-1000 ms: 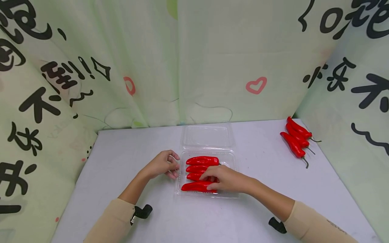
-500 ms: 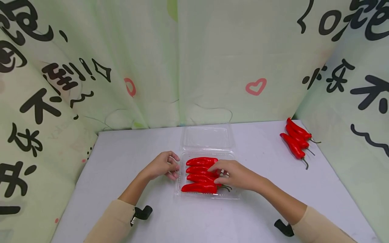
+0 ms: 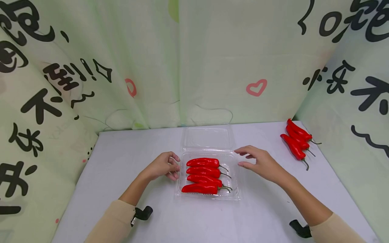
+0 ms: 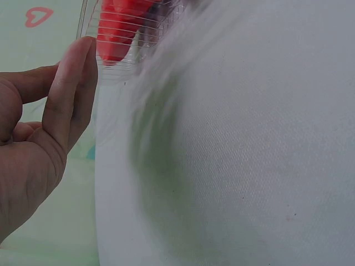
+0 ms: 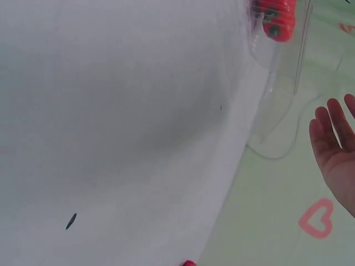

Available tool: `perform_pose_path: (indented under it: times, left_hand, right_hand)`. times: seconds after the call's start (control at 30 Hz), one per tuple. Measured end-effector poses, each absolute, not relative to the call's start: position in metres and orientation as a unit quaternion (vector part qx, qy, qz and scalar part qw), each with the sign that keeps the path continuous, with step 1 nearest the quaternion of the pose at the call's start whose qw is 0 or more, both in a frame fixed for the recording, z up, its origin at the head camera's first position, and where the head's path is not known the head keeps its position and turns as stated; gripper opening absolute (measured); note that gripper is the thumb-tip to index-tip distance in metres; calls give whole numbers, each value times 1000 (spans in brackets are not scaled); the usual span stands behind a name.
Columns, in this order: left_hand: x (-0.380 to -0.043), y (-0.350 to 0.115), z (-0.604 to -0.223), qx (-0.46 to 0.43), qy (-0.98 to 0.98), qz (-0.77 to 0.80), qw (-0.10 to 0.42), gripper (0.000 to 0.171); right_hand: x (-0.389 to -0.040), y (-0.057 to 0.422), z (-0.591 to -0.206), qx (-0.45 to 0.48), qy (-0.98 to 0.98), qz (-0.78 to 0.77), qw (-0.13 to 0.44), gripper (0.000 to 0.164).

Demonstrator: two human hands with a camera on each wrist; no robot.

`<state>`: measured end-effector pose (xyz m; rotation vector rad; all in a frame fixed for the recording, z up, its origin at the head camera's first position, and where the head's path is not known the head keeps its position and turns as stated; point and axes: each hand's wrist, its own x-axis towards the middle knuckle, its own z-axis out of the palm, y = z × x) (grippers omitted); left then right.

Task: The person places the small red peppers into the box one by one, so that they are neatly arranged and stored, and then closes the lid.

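A clear plastic clamshell box (image 3: pixel 230 161) lies with its lid (image 3: pixel 208 138) folded back, away from the person. Several red chili peppers (image 3: pixel 203 171) lie side by side in its base, their green stems toward the right. Beside the box's left edge is the left hand (image 3: pixel 164 165), its fingers loosely bent; in the left wrist view its fingertips come close to the box wall, and whether they touch it I cannot tell. To the right of the box the right hand (image 3: pixel 260 162) hovers with relaxed, spread fingers and nothing in its grasp.
Three more red chili peppers (image 3: pixel 294 143) lie in a group at the table's back right. A small dark speck (image 5: pixel 71 221) shows on the white tabletop (image 3: pixel 267 209). Printed cloth (image 3: pixel 212 67) hangs along the back and sides.
The right hand has let go of the peppers and moved right and up out of the box, uncovering the row and its stems. The left hand has stayed in place.
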<state>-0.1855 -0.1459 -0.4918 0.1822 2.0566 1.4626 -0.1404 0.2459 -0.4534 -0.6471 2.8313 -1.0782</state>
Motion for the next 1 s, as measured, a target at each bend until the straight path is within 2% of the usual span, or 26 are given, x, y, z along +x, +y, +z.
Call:
perform_pose_path:
  times: [0.4,0.8,1.0]
  left_hand:
    - [-186,-147,-492,71,774,553,301,29]
    - [-186,-146,-491,68,775,553,300,27]
    - [-186,-146,-490,68,775,551,302,28]
  right_hand:
    - [-148,304,-451,-137,935,-325,-32,55]
    - [-160,362,-456,-69,947,-312,-32,69]
    - [-168,385,-462,-25,955,-294,-7,79]
